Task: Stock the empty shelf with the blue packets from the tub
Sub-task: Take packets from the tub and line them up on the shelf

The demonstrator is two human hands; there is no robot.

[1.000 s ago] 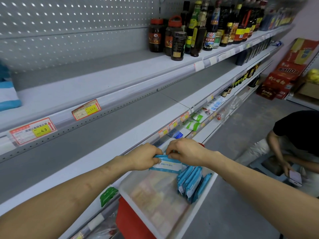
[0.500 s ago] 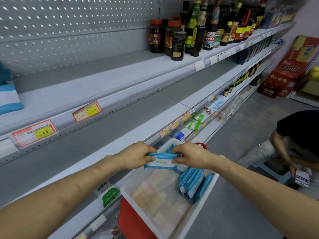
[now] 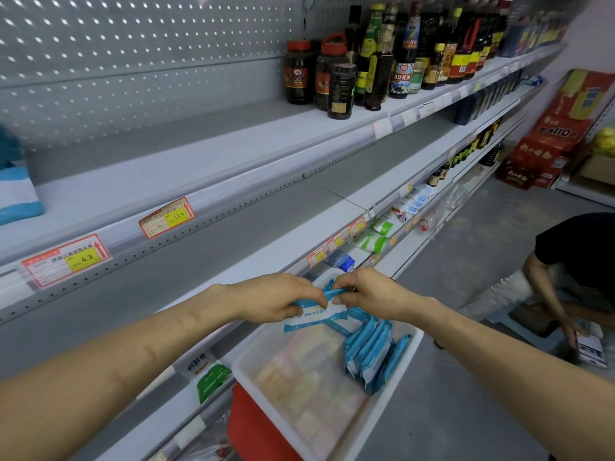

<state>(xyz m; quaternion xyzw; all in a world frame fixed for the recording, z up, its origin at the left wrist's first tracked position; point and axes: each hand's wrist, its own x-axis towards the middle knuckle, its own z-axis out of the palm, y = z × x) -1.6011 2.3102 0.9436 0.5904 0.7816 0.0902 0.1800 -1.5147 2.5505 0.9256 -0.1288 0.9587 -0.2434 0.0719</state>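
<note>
Blue packet (image 3: pixel 312 316) pinched by both hands above the tub (image 3: pixel 404 356).

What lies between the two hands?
One blue packet, pinched by left hand and right hand above the tub, shown in the head view.

Premises: retail shop, grocery aisle. Before you: tiered grey metal shelving (image 3: pixel 213 168) with a perforated back panel (image 3: pixel 133 44); red-and-yellow price tags (image 3: pixel 66 261) clipped along the shelf edges; sauce bottles and jars (image 3: pixel 382 68) ranked on the upper tier; small packaged goods (image 3: pixel 376 239) on the lower tiers; red cartons (image 3: pixel 549 144) stacked at the aisle's far end; a white tub (image 3: pixel 246 377) of blue packets (image 3: pixel 369 354).
</note>
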